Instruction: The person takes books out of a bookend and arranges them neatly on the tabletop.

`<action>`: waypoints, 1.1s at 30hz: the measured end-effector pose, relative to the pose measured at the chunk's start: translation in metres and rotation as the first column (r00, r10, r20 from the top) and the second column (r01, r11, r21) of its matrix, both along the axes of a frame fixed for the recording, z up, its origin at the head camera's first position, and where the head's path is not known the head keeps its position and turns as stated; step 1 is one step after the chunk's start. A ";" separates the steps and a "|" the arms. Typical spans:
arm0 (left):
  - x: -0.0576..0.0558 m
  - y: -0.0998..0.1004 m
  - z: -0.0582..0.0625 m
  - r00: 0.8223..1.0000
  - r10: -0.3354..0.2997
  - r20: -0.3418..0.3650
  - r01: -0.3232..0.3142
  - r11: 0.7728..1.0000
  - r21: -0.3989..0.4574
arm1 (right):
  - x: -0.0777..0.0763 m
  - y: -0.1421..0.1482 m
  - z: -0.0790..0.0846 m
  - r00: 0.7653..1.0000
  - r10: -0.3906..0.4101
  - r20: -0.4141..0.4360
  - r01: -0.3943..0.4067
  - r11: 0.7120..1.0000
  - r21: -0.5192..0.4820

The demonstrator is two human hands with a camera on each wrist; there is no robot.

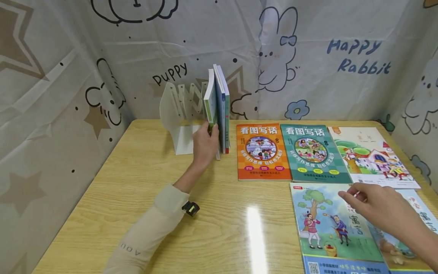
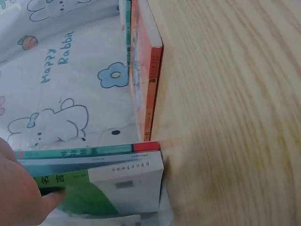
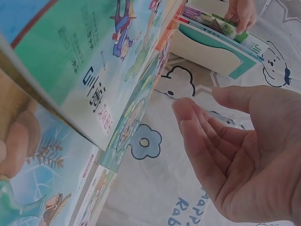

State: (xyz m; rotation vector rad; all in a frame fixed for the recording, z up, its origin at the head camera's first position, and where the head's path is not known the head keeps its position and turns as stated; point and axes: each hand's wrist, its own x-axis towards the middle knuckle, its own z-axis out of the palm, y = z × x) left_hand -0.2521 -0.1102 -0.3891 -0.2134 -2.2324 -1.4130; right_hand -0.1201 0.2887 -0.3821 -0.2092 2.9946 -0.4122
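The left hand (image 1: 205,146), at the right-hand part of the white bookend (image 1: 168,110), pinches the spine of one upright green-and-white book (image 1: 210,108) between thumb and fingers; in the head view it hides the lower part of that book. The right hand (image 1: 384,207), well to the right of the bookend and nearer the person, holds nothing; its fingers are loosely bent, with a narrow gap between thumb and fingertips. Quantity of upright books visible at the bookend: three. Directly right of the gripped book stand one blue book (image 1: 222,125) and one red-tipped book (image 1: 227,125), which block the approach to it from that side. Quantity of books lying flat, all right of the bookend: five. Three form the far row; in order outward from the bookend, these are one orange book (image 1: 263,152), one flat teal book (image 1: 313,152) and one cream book (image 1: 373,160). Two form the near row, farther forward than the bookend: one tree-cover book (image 1: 325,228) and one squirrel-cover book (image 1: 397,251), the latter partly obscured by the right hand and forearm. One wooden table (image 1: 205,236) supports the bookend. Printed cloth (image 1: 205,45) hangs behind the bookend and to both sides.
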 end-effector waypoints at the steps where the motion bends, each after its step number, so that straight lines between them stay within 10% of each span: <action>1: 0.002 0.000 0.001 1.000 -0.005 -0.005 0.005 1.000 0.000 | 0.000 0.000 0.000 1.000 -0.003 0.003 0.003 1.000 0.000; 13: 0.028 -0.008 0.021 0.999 -0.006 -0.035 0.005 0.999 -0.048 | 0.000 -0.003 0.005 0.999 0.000 -0.046 -0.001 1.000 -0.028; 33: 0.085 -0.005 0.077 0.954 -0.043 -0.296 -0.009 0.985 -0.173 | -0.005 -0.015 0.009 0.969 0.005 -0.246 -0.052 0.982 -0.183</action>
